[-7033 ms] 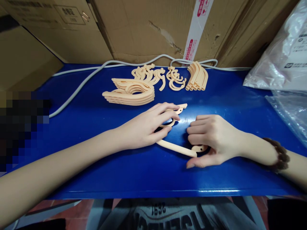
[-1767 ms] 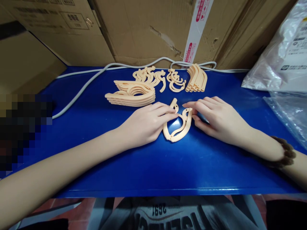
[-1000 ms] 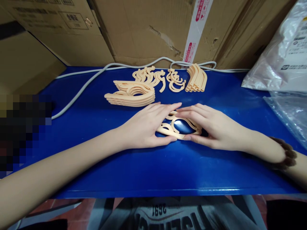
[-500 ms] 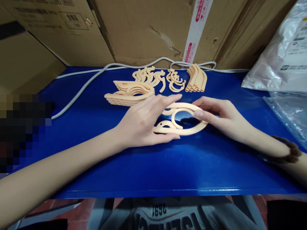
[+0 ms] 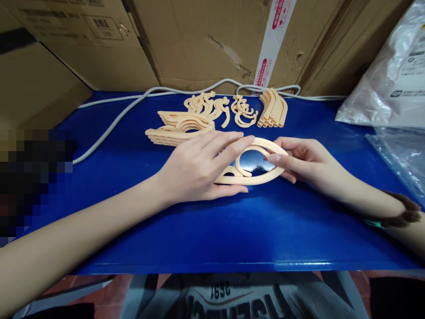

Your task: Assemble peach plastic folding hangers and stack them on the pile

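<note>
Just above the table, a beige plastic folding hanger [image 5: 257, 180] is folded into a long oval with a curved hook inside. My left hand [image 5: 199, 166] grips its left part, thumb along the near edge and fingers over the far side, hiding that end. At the rounded right end, my right hand [image 5: 300, 159] pinches the hanger between thumb and fingers. Behind my left hand lies a stack of similar folded hangers [image 5: 181, 128]. Farther back are loose hooks [image 5: 202, 104], a smaller group of hooks [image 5: 244, 110] and a bundle of curved hanger arms [image 5: 272, 108].
The blue table [image 5: 232, 235] ends at a near edge in front of my body. Cardboard boxes [image 5: 199, 44] stand along the back, with a white cable [image 5: 113, 133] in front of them. A plastic bag [image 5: 381, 88] lies at the right.
My left fingers have moved over the hanger's far side, covering more of it. My right fingers have shifted under and around its right end. The parts behind stay where they were.
</note>
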Action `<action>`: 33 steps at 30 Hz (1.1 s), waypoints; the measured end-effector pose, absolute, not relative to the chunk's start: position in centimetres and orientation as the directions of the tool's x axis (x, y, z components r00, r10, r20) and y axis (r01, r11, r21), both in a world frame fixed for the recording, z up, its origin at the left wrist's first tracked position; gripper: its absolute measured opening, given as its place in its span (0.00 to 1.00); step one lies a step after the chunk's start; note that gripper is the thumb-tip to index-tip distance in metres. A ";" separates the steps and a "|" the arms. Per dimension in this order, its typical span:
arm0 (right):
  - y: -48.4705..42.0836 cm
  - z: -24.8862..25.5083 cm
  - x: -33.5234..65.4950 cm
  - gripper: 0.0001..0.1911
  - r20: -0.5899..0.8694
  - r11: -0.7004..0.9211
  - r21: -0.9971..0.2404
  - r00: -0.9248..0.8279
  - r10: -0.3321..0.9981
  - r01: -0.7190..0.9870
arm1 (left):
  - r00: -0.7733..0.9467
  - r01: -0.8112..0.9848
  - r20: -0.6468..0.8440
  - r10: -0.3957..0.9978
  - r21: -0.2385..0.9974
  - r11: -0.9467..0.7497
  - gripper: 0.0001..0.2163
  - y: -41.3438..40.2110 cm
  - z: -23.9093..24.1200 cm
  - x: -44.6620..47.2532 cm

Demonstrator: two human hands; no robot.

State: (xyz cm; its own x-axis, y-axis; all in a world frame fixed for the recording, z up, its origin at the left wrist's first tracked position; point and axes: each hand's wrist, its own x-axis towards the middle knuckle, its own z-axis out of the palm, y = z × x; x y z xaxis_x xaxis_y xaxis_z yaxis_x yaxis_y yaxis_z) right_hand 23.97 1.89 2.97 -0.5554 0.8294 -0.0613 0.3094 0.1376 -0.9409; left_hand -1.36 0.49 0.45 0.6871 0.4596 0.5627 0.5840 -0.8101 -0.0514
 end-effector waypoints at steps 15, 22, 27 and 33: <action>1.7 2.9 23.8 0.17 -0.037 0.161 -0.942 -0.569 0.822 0.294 | 0.739 0.559 0.540 0.404 -0.155 -0.815 0.27 0.6 0.5 -1.4; 1.8 2.9 23.7 0.16 -0.037 0.172 -0.934 -0.564 0.825 0.313 | 0.727 0.561 0.541 0.423 -0.113 -0.820 0.27 0.6 0.2 -1.3; 2.0 2.9 23.8 0.15 -0.048 0.161 -0.931 -0.546 0.836 0.328 | 0.698 0.562 0.533 0.477 0.006 -0.827 0.30 0.8 0.2 -1.3; 1.9 3.0 23.8 0.16 -0.067 0.129 -0.939 -0.538 0.840 0.318 | 0.687 0.542 0.514 0.514 0.109 -0.833 0.34 1.0 0.1 -1.4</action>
